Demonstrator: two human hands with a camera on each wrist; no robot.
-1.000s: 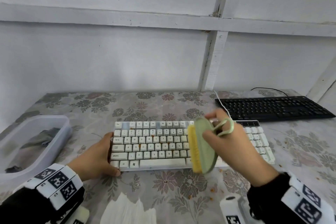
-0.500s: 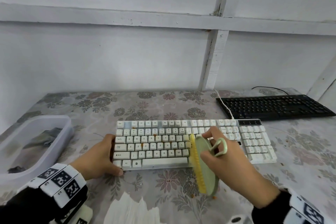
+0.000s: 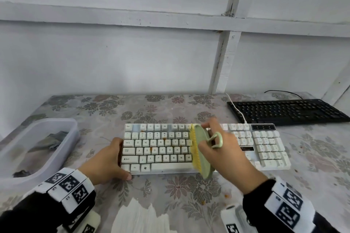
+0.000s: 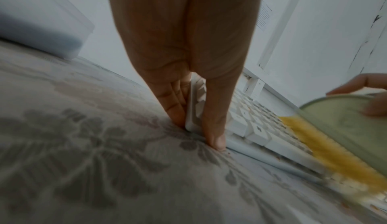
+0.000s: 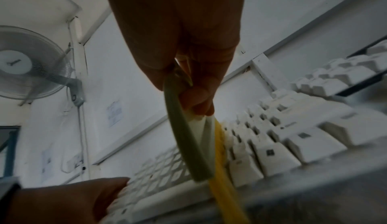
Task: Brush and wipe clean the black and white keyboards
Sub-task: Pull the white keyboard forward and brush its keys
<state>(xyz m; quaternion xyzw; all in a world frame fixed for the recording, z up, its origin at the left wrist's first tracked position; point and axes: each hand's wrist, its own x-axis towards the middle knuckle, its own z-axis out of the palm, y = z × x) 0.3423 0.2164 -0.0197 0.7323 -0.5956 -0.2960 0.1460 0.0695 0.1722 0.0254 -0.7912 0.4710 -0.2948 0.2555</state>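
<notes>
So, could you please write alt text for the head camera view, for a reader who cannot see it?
A right hand holds a green brush with yellow bristles on edge across a white keyboard, while the left hand grips the keyboard's left end. A black keyboard lies behind on the right and a plastic tub on the left, on a floral tablecloth.

The head view looked forward and down over the tabletop (image 3: 170, 195) toward the wall. Each wrist view sat low and close, looking along its fingers (image 4: 173, 111) (image 5: 199, 101). All three shared the white keyboard (image 3: 161, 149) (image 4: 257, 131) (image 5: 272, 144) beyond the fingers.
</notes>
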